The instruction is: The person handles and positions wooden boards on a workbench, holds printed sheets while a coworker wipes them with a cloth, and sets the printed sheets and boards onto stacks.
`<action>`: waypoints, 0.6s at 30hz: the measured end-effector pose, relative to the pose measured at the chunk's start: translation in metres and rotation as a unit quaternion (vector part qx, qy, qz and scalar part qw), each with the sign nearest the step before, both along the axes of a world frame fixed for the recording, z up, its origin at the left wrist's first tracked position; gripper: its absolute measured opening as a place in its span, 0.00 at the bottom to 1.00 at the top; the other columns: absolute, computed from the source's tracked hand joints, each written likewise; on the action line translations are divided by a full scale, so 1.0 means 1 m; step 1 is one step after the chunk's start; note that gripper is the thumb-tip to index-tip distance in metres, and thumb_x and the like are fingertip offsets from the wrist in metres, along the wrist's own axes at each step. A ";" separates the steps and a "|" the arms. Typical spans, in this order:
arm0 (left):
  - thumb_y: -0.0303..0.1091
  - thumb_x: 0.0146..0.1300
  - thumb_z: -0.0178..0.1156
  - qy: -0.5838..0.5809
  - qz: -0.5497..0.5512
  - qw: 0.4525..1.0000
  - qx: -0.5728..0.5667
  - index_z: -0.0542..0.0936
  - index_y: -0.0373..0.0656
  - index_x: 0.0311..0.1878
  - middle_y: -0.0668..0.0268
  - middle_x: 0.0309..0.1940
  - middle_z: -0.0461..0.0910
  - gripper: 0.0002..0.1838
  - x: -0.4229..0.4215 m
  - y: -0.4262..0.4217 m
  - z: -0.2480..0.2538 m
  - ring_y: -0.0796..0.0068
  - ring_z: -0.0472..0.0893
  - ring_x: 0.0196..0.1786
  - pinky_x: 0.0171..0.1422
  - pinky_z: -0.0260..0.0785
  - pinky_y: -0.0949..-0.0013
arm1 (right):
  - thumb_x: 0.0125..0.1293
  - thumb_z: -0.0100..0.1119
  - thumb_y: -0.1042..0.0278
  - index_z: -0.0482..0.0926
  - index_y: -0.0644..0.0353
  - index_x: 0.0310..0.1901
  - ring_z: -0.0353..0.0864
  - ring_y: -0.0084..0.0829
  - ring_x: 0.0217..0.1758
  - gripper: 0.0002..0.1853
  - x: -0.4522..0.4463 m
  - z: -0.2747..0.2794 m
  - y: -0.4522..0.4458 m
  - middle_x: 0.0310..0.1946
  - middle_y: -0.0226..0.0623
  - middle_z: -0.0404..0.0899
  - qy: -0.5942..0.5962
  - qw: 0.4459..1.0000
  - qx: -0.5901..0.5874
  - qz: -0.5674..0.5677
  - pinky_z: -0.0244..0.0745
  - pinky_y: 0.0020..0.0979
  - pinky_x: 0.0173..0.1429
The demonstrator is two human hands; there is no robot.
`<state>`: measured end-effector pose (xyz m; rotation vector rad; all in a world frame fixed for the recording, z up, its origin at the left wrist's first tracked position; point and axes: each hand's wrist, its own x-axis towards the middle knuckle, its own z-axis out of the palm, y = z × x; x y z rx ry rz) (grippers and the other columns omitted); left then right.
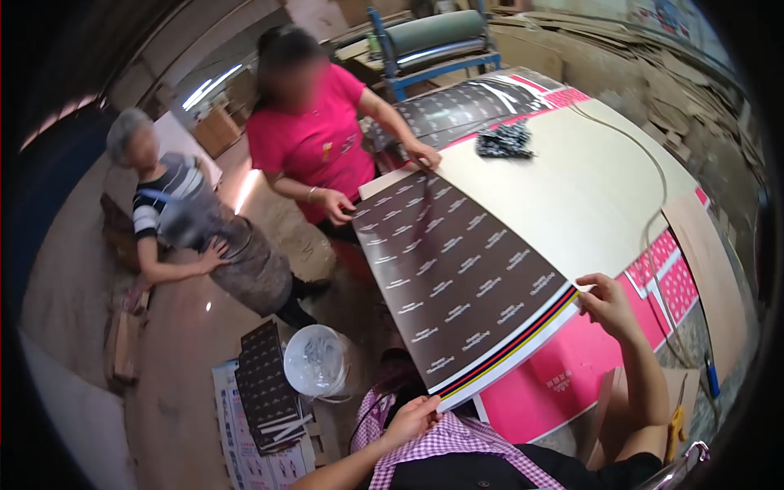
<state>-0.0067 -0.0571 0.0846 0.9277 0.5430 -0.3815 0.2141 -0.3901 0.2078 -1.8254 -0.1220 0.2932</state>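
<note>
A dark brown printed sheet (453,278) with rows of white lettering and a striped, white-edged border stretches across the near left part of the table. My left hand (414,420) pinches its near left corner. At the near right corner, the fingers of my right hand (604,304) are closed on the same sheet. Opposite me, a person in a pink shirt (314,139) grips the far edge with both hands. Beneath and beside the sheet lie a cream board (572,180) and a bright pink printed sheet (551,384).
A crumpled black-and-white cloth (504,140) lies on the cream board, near a hose (653,155). Orange-handled scissors (676,425) are at my right. On the floor at left stand a white bucket (317,361) and stacked printed sheets (265,384). Another person (192,212) stands farther left.
</note>
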 end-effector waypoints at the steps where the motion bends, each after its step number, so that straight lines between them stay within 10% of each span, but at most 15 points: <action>1: 0.43 0.68 0.54 -0.010 -0.008 1.000 0.000 0.72 0.42 0.42 0.70 0.28 0.75 0.12 0.001 -0.001 -0.002 0.85 0.72 0.29 0.32 0.64 0.82 | 0.63 0.53 0.76 0.74 0.68 0.48 0.76 0.19 0.24 0.12 0.001 0.002 0.001 0.24 0.35 0.77 -0.007 1.000 -0.001 -0.002 0.67 0.18 0.22; 18: 0.40 0.66 0.57 -0.022 -0.016 0.998 -0.054 0.74 0.42 0.44 0.72 0.23 0.75 0.12 0.006 -0.008 0.008 0.86 0.73 0.23 0.26 0.65 0.84 | 0.64 0.52 0.76 0.74 0.68 0.47 0.69 0.15 0.19 0.10 0.006 0.011 0.011 0.21 0.29 0.74 -0.054 0.995 -0.086 -0.011 0.62 0.16 0.20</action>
